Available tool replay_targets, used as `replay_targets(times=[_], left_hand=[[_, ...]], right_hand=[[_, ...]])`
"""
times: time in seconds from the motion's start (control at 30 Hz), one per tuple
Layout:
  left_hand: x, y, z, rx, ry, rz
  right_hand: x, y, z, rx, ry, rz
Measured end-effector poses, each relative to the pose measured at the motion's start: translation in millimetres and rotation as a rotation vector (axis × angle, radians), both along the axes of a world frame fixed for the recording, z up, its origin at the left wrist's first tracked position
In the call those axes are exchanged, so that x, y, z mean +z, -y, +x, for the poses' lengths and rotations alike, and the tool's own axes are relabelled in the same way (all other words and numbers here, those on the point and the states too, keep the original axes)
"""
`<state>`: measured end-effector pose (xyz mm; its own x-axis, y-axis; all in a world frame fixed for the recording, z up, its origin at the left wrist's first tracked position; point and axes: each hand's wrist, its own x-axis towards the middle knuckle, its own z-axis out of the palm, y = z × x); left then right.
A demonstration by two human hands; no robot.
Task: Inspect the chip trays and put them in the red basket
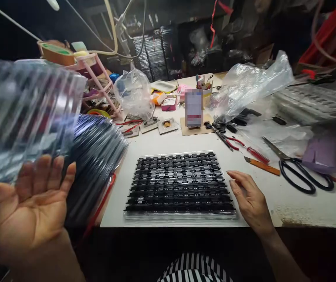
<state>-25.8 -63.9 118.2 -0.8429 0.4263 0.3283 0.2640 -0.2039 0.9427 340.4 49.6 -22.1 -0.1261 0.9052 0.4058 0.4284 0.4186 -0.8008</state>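
Note:
A clear plastic tray (179,215) lies flat on the white table, filled with rows of small black parts (179,182). My right hand (248,197) rests at the tray's right edge, thumb and fingers slightly apart, gripping nothing visible. On the left, my left hand (34,207) is raised with its palm up and its fingers spread. Just beyond its fingertips is a clear ribbed tray (29,105), smeared by motion; whether the fingers touch it cannot be told. Behind that, a leaning stack of similar trays (97,152) stands at the table's left side.
A phone (194,109) stands upright at the back. To the right lie scissors (298,168), an orange cutter knife (263,166), a red-handled screwdriver (257,154) and pliers (225,139). Plastic bags (252,84) and a pink rack (99,80) stand behind.

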Motion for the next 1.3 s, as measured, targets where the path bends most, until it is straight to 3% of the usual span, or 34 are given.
replay_targets(times=[0.07,0.23,0.33,0.47,0.6,0.73,0.87,1.07,1.3], left_hand=[[-0.4,0,0,-0.095,0.077,0.053],[2.2,6,3,-0.17,0.129,0.081],[-8.7,10,13,-0.235,0.178,0.081],[-53.2,21,27,-0.21,0.209,-0.038],[-104.2,38,33,-0.187,0.018,-0.491],[-126.5,46,37,-0.238,-0.149,-0.612],[-127.2,42,40,-0.258,-0.404,-0.634],[-112.6,11,57,-0.363,-1.011,-0.698],[-99.8,-25,97,-0.426,-1.203,-0.866]], right_hand=[[1.7,0,0,0.016,0.021,-0.017],[3.6,2,-2,0.025,0.055,-0.048],[5.4,3,-3,0.006,0.069,-0.066],[7.6,4,-2,-0.004,0.07,-0.114],[5.2,4,-1,-0.017,0.075,-0.122],[-0.4,4,0,-0.047,0.085,-0.129],[-4.1,3,0,-0.08,0.122,-0.124],[-4.9,1,0,-0.062,0.133,-0.084],[-4.2,2,0,-0.059,0.102,-0.16]])
